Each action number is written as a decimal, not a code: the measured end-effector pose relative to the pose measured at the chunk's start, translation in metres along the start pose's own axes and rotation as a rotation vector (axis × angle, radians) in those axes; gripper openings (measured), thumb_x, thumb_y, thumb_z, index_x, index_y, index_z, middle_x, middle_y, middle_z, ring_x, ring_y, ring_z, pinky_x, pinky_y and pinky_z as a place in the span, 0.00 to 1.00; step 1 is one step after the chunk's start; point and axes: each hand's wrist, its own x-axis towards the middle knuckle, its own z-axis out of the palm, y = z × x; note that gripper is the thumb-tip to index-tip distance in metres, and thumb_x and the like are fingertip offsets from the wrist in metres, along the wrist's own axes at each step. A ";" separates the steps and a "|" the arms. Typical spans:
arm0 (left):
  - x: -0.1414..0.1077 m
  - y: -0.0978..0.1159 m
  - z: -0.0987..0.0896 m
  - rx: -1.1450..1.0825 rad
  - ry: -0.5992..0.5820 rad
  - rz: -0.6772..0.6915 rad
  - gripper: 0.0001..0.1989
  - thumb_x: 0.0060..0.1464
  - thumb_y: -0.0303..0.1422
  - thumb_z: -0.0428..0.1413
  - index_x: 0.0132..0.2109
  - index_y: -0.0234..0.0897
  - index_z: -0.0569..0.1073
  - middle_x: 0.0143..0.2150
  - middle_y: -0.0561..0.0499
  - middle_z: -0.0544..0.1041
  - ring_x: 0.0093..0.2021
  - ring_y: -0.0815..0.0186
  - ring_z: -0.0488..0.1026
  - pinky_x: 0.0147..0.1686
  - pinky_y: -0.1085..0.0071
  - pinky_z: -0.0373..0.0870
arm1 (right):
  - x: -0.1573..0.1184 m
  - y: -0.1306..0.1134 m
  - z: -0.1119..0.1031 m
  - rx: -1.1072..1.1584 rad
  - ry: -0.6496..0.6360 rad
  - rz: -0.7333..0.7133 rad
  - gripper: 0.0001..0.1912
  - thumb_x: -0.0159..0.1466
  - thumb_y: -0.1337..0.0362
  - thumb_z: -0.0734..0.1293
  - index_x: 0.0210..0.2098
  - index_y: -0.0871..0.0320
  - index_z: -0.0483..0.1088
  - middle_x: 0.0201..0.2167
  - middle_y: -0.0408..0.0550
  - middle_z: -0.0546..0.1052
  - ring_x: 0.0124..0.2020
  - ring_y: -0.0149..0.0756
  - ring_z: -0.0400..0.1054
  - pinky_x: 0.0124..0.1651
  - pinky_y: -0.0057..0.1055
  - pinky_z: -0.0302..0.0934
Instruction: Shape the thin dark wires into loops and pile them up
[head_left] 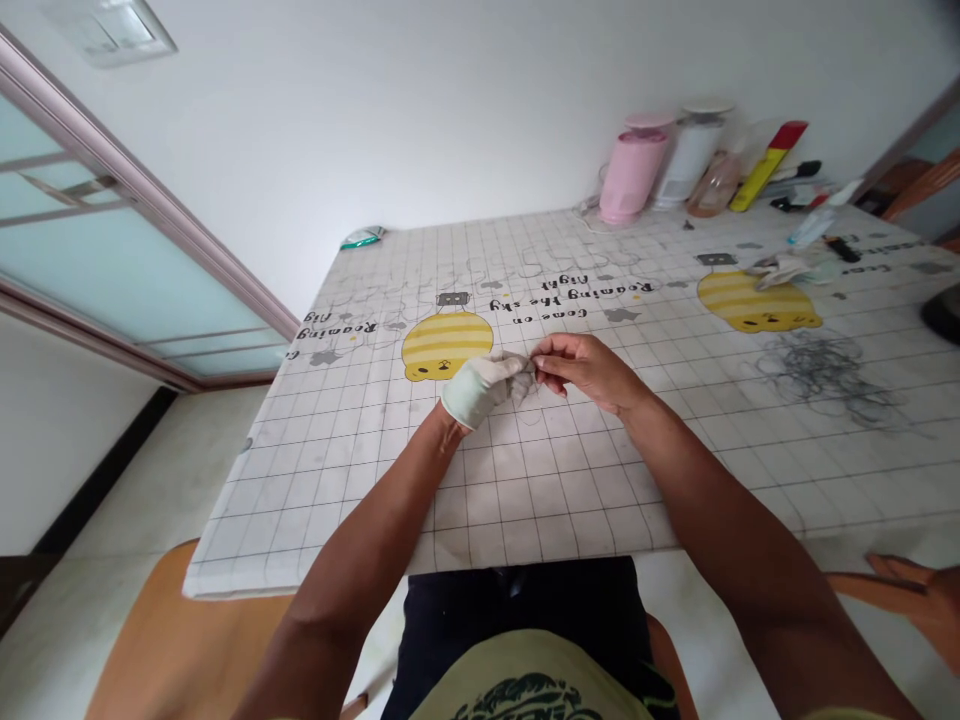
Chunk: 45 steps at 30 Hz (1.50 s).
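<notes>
My left hand (484, 388) wears a pale glove with grey fingertips. Its thumb and fingers are pinched together. Bare and also pinched, my right hand (581, 368) meets it fingertip to fingertip above the table. A thin dark strand (531, 420) curves faintly below the fingertips, and both hands seem closed on it. Whether it is thread or wire I cannot tell. Off to the right lies a loose tangle of similar dark strands (829, 380) on the checked tablecloth (360, 480).
Along the wall stand a pink cylinder (636, 172), a white cylinder (690, 155), a bottle (714, 188) and a yellow-red can (771, 165). A crumpled glove (787, 268) lies near a clear bottle (821, 215). A green packet (362, 238) sits at the far left corner.
</notes>
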 end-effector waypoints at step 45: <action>-0.013 0.006 0.007 1.080 0.468 0.164 0.10 0.64 0.36 0.56 0.36 0.43 0.81 0.33 0.50 0.79 0.39 0.60 0.73 0.41 0.67 0.65 | -0.016 -0.013 -0.005 -0.635 0.198 -0.151 0.09 0.64 0.54 0.75 0.34 0.51 0.78 0.32 0.45 0.79 0.32 0.39 0.72 0.34 0.36 0.65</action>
